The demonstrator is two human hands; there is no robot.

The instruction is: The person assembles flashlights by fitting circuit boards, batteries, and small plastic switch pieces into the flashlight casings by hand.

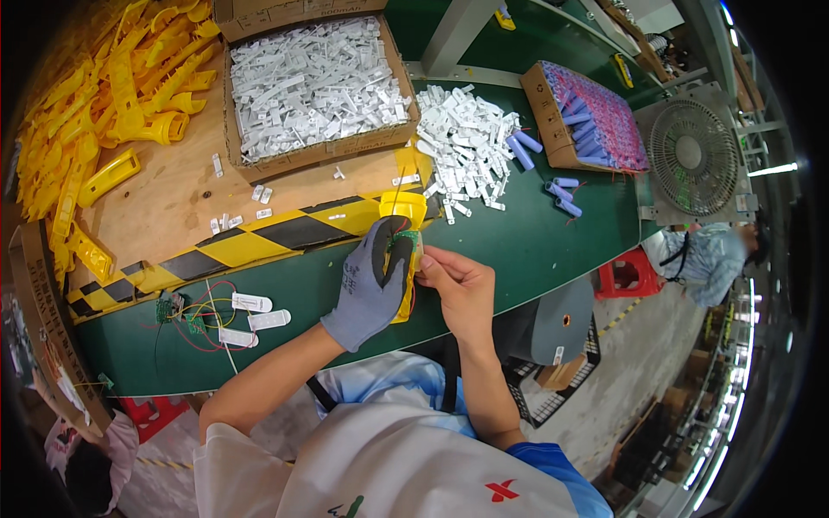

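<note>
My left hand (365,290), in a grey-blue glove with dark fingertips, is closed round a yellow plastic housing (402,205) above the front of the green bench. A small green circuit board (406,240) with thin wires shows in the housing by my gloved fingers. My bare right hand (464,289) pinches at the housing's right side, thumb and forefinger together. What lies between those fingertips is too small to name. To the left on the bench lie green boards (197,323) wired in red and yellow to white oval strips (269,319).
Yellow housings (129,104) are heaped at far left. A carton (324,151) of small white parts stands behind a striped edge (285,233), beside a white pile (466,142). Right of these are purple cylindrical cells (521,153), a cell carton (553,138) and a fan (691,151).
</note>
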